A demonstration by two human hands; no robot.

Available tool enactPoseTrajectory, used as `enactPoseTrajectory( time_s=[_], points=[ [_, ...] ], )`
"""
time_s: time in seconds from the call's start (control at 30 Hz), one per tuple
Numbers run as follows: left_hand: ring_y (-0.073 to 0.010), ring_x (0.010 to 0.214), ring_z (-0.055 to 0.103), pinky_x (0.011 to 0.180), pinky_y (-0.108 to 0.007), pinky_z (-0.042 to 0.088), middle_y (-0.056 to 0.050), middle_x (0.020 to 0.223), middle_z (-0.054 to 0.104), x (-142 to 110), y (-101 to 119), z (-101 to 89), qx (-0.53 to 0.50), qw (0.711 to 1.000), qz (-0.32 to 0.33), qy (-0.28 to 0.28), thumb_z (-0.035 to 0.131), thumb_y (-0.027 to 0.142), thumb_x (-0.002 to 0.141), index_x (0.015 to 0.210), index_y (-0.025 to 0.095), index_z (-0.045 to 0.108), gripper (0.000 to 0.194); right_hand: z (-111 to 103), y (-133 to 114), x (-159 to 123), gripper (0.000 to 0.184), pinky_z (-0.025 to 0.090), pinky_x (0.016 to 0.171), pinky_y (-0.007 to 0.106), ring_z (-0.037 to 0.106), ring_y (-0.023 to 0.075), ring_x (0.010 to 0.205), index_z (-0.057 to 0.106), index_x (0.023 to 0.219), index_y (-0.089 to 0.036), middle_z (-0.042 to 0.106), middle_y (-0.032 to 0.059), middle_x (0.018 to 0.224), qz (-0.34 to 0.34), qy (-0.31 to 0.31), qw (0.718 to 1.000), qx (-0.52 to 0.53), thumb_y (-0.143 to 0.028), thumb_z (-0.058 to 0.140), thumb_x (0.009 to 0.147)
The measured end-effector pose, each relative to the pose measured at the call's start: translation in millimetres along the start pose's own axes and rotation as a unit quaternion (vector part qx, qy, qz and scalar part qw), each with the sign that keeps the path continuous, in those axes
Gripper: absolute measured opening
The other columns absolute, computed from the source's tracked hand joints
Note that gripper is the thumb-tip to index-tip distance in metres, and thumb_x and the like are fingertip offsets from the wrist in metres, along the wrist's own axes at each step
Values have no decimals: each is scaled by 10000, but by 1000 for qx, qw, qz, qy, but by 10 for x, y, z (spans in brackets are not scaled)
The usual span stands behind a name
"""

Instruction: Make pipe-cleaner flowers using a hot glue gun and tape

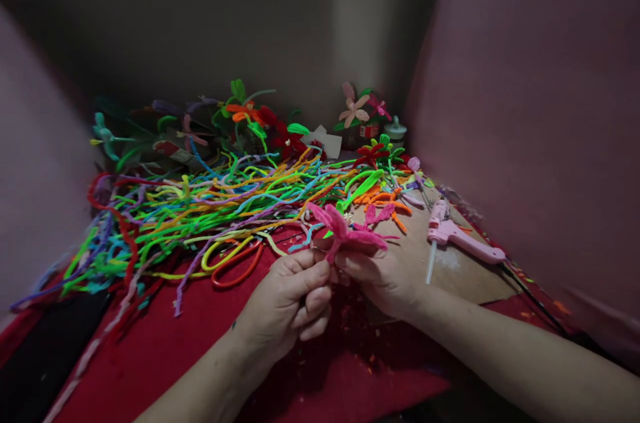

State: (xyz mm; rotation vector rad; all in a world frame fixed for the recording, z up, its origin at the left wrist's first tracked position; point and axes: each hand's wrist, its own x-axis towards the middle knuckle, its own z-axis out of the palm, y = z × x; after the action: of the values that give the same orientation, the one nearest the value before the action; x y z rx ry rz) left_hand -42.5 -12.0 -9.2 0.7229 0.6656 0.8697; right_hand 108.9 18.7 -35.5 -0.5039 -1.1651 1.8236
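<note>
Pink flower (344,234) opens upward in both hands (295,296), long axis dipping rightward.

Room to pass over red surface (185,350), near side, left of left hand (295,293). Heap of fuzzy stems (240,200) blocks left and middle; flowers (245,111) stand behind. Right: glue gun (463,238) on board (470,283) in way; beyond, pinkish wall (535,110) closes side.

Fuzzy pink flower (343,231), long petals (369,238) splayed outward, between left fingers (311,280) and right fingers (359,267).
</note>
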Motion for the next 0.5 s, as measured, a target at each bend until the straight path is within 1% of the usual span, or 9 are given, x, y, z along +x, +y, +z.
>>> enactPoseTrajectory(
  time_s=[0.1, 0.2, 0.27, 0.33, 0.37, 0.4, 0.43, 0.5],
  points=[
    [13, 275, 106, 280, -111, 238, 102, 394, 367, 11, -15, -27, -41, 998, -14, -34, 606, 297, 807, 714, 143, 579, 182, 10, -9, -9, 114, 391, 642, 248, 481, 108, 623, 683, 728, -180, 576, -14, 654, 2, -1, 1000, 7, -289, 668, 759],
    [6, 275, 114, 285, -121, 230, 98, 402, 372, 11, -14, -11, -36, 998, -21, -42, 574, 284, 826, 746, 148, 592, 159, 21, -4, -15, 83, 410, 681, 256, 511, 111, 642, 686, 707, -172, 600, -9, 657, -13, 23, 1000, 9, -234, 666, 759],
    [-4, 284, 129, 296, -133, 234, 101, 406, 356, -1, -5, 27, 11, 1000, -12, -19, 544, 303, 843, 768, 155, 588, 171, 34, -4, -17, 49, 422, 693, 263, 524, 114, 650, 692, 737, -174, 607, -10, 664, -8, 42, 999, 25, -216, 671, 751],
    [-15, 305, 206, 324, -144, 247, 88, 439, 384, -22, 0, 71, 120, 992, 20, 38, 523, 318, 853, 754, 159, 566, 193, 50, -9, -18, 58, 434, 680, 271, 534, 123, 649, 698, 780, -180, 613, -10, 669, 1, 54, 998, 38, -213, 683, 735],
    [-23, 326, 261, 343, -150, 257, 78, 465, 405, -33, -4, 89, 191, 978, 44, 72, 515, 323, 857, 743, 160, 553, 203, 58, -12, -18, 78, 439, 670, 274, 537, 128, 646, 701, 802, -186, 620, -7, 677, 3, 57, 998, 41, -216, 684, 732],
    [-33, 356, 317, 362, -157, 273, 67, 496, 428, -43, -14, 99, 268, 955, 74, 104, 511, 325, 859, 738, 161, 544, 206, 65, -14, -17, 92, 442, 660, 275, 539, 131, 644, 703, 819, -193, 627, -5, 689, 3, 61, 997, 44, -215, 683, 732],
    [-44, 391, 369, 385, -165, 295, 56, 528, 453, -51, -29, 102, 344, 923, 109, 132, 507, 323, 861, 742, 163, 540, 202, 71, -15, -17, 92, 443, 653, 273, 539, 131, 641, 704, 821, -200, 633, -4, 700, -1, 66, 997, 45, -212, 680, 733],
    [-72, 467, 462, 453, -186, 360, 34, 592, 517, -57, -72, 82, 481, 839, 191, 167, 499, 306, 865, 796, 167, 549, 163, 79, -10, -14, 74, 444, 658, 269, 536, 126, 643, 702, 805, -209, 637, -7, 715, -8, 79, 995, 53, -204, 676, 736]
  ],
)
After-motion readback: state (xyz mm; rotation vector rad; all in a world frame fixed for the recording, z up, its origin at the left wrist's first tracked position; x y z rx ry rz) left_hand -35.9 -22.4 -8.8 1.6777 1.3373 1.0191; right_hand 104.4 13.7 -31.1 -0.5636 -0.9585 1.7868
